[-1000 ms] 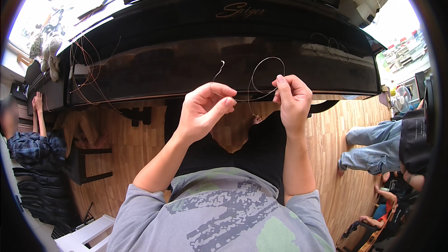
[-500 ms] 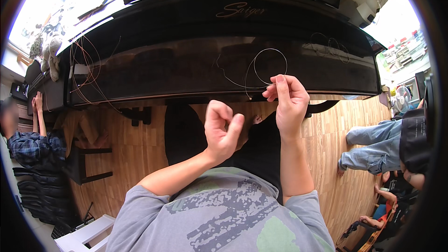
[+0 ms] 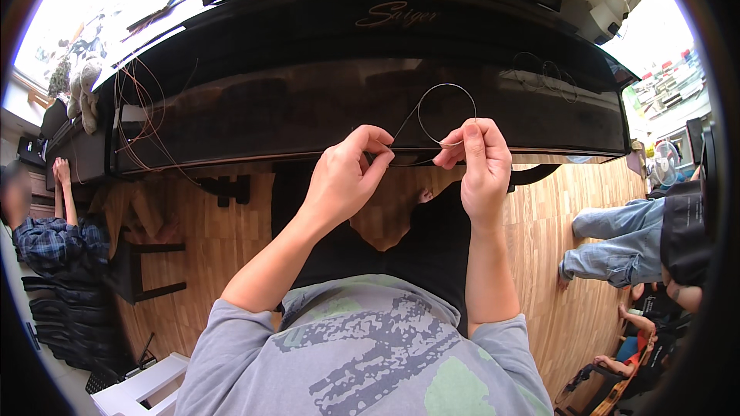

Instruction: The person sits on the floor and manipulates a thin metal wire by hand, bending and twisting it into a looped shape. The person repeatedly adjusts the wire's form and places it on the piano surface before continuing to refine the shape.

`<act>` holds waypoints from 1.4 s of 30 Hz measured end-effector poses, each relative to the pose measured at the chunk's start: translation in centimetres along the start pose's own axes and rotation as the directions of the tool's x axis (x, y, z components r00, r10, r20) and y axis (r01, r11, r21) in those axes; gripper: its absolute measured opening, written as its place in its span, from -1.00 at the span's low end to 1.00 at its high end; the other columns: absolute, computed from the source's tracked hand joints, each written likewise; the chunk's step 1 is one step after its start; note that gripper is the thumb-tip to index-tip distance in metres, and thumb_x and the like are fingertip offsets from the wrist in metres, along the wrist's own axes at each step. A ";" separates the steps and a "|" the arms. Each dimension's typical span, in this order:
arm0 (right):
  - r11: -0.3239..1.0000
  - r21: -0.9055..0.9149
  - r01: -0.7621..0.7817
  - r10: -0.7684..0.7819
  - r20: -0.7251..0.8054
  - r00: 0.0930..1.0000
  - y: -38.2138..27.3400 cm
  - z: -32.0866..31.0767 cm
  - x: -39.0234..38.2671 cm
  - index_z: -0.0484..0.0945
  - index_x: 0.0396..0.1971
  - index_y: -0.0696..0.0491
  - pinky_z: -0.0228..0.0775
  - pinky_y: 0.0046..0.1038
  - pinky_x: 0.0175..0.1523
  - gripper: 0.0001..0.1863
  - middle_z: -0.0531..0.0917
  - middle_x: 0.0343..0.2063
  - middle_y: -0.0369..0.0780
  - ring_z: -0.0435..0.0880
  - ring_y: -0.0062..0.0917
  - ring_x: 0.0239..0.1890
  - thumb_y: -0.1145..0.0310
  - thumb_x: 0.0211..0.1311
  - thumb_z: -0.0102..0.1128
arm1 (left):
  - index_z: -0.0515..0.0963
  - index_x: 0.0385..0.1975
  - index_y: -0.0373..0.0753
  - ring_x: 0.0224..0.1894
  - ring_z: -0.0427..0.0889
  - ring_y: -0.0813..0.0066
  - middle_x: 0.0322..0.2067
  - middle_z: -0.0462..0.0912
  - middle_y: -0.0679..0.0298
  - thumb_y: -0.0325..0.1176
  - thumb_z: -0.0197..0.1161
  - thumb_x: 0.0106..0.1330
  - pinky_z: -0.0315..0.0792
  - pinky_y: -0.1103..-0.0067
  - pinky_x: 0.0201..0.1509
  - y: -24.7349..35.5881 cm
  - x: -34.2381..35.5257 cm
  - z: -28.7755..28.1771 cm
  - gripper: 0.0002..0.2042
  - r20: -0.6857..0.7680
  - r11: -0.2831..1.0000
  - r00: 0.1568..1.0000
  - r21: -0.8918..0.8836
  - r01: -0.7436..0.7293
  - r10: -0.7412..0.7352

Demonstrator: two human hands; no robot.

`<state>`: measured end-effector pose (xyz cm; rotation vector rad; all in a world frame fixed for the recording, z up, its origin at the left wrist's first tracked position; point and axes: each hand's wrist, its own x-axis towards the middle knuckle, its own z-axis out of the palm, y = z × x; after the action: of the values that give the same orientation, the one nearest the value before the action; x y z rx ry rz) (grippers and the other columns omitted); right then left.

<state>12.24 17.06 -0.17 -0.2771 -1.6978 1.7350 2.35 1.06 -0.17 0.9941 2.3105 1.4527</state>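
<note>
A thin silvery guitar string [image 3: 448,84], bent into a round loop, is held up in front of the black piano [image 3: 270,112]. My right hand [image 3: 486,166] pinches the lower right of the loop between thumb and fingers. To its left, the thumb and fingertips of my left hand [image 3: 343,177] close on a straighter stretch of the same string. On the piano's lid, long copper-coloured strings [image 3: 141,136] lie in loose loops at the left. Another thin coiled string [image 3: 546,77] rests toward the right.
At the left, a person in a checked shirt [image 3: 54,243] has hands on a dark surface, near a black stool [image 3: 150,293]. Someone in jeans [image 3: 613,233] stands at the right by a fan [image 3: 664,160]. Light wooden floor [image 3: 532,262] lies below.
My left hand has moved up and forward from a loose curl and taken hold of the string. The string's free part is now drawn toward it; the right hand keeps its pinch.
</note>
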 end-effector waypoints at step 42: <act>0.986 0.012 -0.165 0.165 0.030 0.986 0.3 1.4 -1.3 0.48 -0.39 0.12 0.31 -0.73 -0.48 -0.77 0.50 -0.60 -0.36 0.47 -0.77 -0.60 0.30 0.41 -0.03 | 0.59 -0.37 -0.34 -0.48 0.32 0.69 -0.51 0.46 0.36 -0.50 0.21 0.28 0.19 0.74 -0.40 -1.3 -1.2 0.5 -0.94 -0.326 0.904 0.910 -0.254 -0.345 0.256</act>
<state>12.33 15.21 -0.70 -0.3977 -1.7236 1.8783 2.98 0.22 -1.68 1.1526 2.0728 2.1342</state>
